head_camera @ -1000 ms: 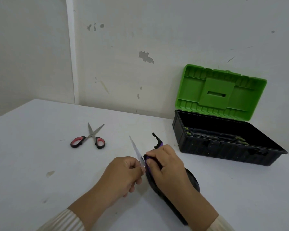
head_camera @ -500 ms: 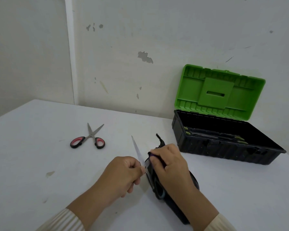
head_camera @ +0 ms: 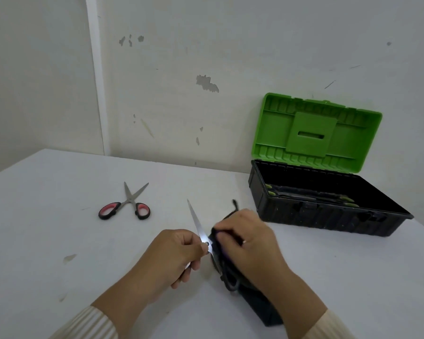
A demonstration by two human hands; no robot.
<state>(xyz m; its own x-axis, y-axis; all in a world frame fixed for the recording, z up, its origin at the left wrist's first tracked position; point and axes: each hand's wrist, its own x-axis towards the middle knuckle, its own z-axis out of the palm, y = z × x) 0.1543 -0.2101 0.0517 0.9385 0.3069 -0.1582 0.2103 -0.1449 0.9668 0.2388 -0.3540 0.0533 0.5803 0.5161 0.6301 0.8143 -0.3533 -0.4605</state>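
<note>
My left hand [head_camera: 176, 255] pinches a silver pointed blade [head_camera: 196, 221] near its base, and the tip points up and away to the left. My right hand [head_camera: 250, 243] curls over a black object [head_camera: 257, 304] with a purple part, close against the blade's base. That object lies on the white table [head_camera: 59, 228] and runs back under my right forearm. A thin black tip sticks up beyond my right fingers. My right hand hides where blade and black object meet.
Red-and-black scissors [head_camera: 127, 204] lie open on the table to the left. At the right, against the wall, a black toolbox [head_camera: 328, 216] stands open with its green lid [head_camera: 316, 133] upright. Tools lie inside it.
My right fingers have slid a little along the black object toward the blade's base. The left hand and the blade have hardly moved.
</note>
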